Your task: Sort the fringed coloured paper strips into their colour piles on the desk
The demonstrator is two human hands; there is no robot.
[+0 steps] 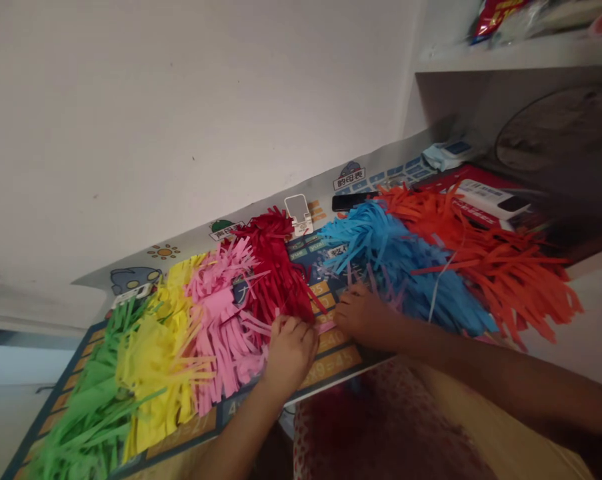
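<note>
My left hand (291,348) is closed by the table's front edge, its fingers curled on a thin pink paper strip (325,327). That strip runs across to my right hand (363,315), whose fingers are bent down over its other end. Left of my hands lie fringed paper tassels: pink (219,307), yellow (153,373), and green (88,393). A dark red tassel (275,273) lies just behind my left hand. Beyond my right hand are a blue tassel (405,260) and an orange-red tassel (501,267). Purple strips show partly behind my right hand.
The table carries a printed mat (331,367). A black phone-like object (353,201), a white phone case (299,213) and a white box (495,198) lie toward the back. A wall (205,120) rises behind, with a shelf (521,61) at upper right.
</note>
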